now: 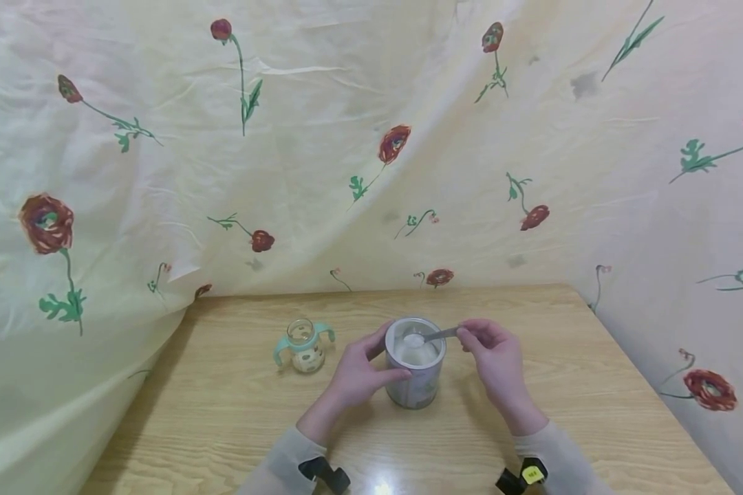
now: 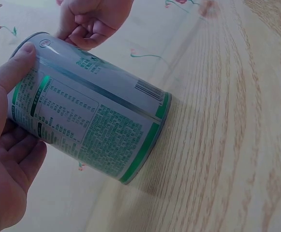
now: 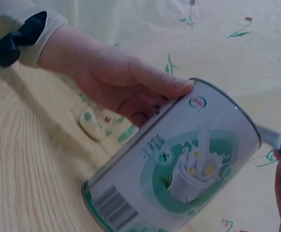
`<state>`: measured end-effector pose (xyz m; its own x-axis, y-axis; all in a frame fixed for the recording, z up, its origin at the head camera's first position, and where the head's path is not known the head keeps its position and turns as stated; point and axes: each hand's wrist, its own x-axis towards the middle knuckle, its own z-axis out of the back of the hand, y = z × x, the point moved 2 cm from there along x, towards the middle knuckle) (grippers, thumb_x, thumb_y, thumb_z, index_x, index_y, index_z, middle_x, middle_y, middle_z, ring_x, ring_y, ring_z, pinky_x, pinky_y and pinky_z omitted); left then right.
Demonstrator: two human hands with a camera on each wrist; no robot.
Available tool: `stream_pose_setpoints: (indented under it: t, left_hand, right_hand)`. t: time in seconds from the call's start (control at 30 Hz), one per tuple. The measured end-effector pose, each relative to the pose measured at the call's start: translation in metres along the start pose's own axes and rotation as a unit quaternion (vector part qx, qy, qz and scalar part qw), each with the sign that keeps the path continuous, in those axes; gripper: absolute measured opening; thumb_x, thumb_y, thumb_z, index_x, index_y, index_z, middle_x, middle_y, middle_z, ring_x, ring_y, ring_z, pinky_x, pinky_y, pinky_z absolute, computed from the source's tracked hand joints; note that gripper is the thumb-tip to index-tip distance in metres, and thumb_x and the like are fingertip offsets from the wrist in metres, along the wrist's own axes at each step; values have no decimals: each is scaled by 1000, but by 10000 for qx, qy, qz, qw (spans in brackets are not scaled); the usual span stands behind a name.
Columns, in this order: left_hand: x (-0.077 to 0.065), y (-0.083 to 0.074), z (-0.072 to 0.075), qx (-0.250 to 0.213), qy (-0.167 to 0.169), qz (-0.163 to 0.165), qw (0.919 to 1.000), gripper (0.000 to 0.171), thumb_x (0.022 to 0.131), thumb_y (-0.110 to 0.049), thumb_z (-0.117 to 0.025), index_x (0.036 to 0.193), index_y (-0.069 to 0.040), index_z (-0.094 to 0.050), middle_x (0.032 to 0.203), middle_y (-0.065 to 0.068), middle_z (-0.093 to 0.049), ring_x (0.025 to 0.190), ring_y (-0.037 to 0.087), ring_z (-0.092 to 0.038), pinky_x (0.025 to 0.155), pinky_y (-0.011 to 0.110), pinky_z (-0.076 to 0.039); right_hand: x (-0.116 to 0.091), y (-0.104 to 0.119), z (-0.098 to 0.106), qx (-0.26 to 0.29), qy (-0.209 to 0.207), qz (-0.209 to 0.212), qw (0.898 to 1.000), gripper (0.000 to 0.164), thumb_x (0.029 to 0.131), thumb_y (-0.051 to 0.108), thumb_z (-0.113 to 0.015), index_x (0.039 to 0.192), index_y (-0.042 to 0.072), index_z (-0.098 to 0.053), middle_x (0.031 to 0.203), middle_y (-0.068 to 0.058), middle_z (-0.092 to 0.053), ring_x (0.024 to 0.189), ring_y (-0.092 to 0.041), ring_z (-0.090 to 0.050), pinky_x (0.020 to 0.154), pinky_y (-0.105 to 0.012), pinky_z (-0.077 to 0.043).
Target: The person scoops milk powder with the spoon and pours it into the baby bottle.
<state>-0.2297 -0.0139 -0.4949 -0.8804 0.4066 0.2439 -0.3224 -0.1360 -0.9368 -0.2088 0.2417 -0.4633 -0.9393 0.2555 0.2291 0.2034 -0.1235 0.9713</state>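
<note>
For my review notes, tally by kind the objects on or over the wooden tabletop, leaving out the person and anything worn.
Can: 1
Scoop: 1
Two-handled bottle: 1
Total: 3

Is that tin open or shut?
Open: the tin has no lid on, and the right hand holds a spoon whose far end is inside it.

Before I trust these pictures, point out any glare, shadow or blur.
Head: glare spot near the bottom edge, on the pale wooden table; left wrist: dim, shadow beside the white-and-green cylindrical can; right wrist: dim, slim grey spoon handle blurred.
</note>
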Motion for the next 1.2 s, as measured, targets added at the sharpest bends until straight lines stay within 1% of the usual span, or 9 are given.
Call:
stream_pose_setpoints:
  t: [0.1, 0.3, 0.5, 0.7, 0.77, 0.93, 1.07, 1.13, 1.2]
  left_hand:
    - [0, 1, 0, -16, 8, -32, 10000, 92, 84, -26, -94, 163, -24, -47, 160, -14, -51, 147, 17, -50, 123, 44, -40]
    - [-1, 2, 0, -12, 18, -86, 10000, 92, 85, -27, -94, 163, -23, -47, 160, -14, -51, 146, 17, -50, 123, 46, -39]
    - [-2, 2, 0, -14, 57, -193, 9998, 91, 85, -25, -94, 163, -19, -47, 158, -15, -53, 146, 15, -51, 123, 45, -40]
    - [-2, 3, 0, -3, 60, -283, 9996, 90, 85, -23, -94, 163, -21, -48, 159, -14, -52, 146, 14, -50, 122, 41, -40]
    - [-2, 4, 0, 2, 60, -292, 9996, 90, 85, -23, -94, 162, -23, -49, 159, -14, -52, 146, 14, -50, 122, 41, -41]
    - [-3, 5, -1, 30, 46, -236, 9997, 90, 85, -24, -94, 162, -24, -49, 159, -14, -53, 146, 14, -50, 122, 42, -41]
    - [-4, 5, -1, 66, 17, -159, 9999, 91, 85, -24, -94, 163, -19, -48, 159, -13, -52, 146, 16, -51, 122, 43, -41]
    - [-5, 5, -1, 82, 1, -142, 9999, 92, 84, -25, -94, 163, -19, -47, 159, -13, -52, 146, 17, -51, 122, 43, -41]
    - [-5, 6, -1, 98, -9, -144, 9998, 91, 84, -26, -94, 162, -23, -48, 159, -13, -52, 146, 16, -51, 122, 43, -41]
  right_hand:
    - [-1, 0, 0, -25, -24, 49, 10000, 15, 98, -3, -74, 111, -11, -71, 93, -2, -78, 78, -12, -68, 74, -22, -58]
    - [-4, -1, -1, -24, -41, 34, 10000, 17, 99, 0, -74, 113, -10, -71, 94, -3, -78, 78, -10, -68, 75, -23, -58]
    - [-4, -3, 1, 15, -110, -96, 9999, 20, 100, 3, -74, 115, -10, -71, 92, 4, -78, 78, -10, -68, 76, -23, -58]
    - [-4, -6, 0, -15, -71, -178, 9998, 20, 100, 4, -75, 115, -9, -71, 90, 7, -77, 78, -11, -69, 76, -24, -58]
    - [-4, -6, 0, 15, -66, -190, 9998, 21, 100, 5, -75, 115, -9, -71, 90, 8, -77, 79, -10, -69, 75, -24, -59]
    - [-3, -7, 0, 113, -19, -272, 9996, 26, 101, 10, -76, 117, -10, -71, 90, 9, -78, 79, -10, -70, 75, -24, -60]
    - [-5, -7, 1, 132, 31, -315, 9994, 28, 101, 13, -77, 118, -9, -71, 91, 8, -79, 79, -11, -70, 76, -25, -60]
    - [-5, -7, 1, 159, 54, -330, 9993, 29, 101, 13, -77, 118, -9, -71, 91, 8, -79, 79, -11, -70, 76, -25, -61]
    - [-5, -7, 1, 193, 69, -346, 9992, 29, 102, 13, -76, 119, -10, -70, 91, 8, -79, 80, -10, -69, 76, -25, -61]
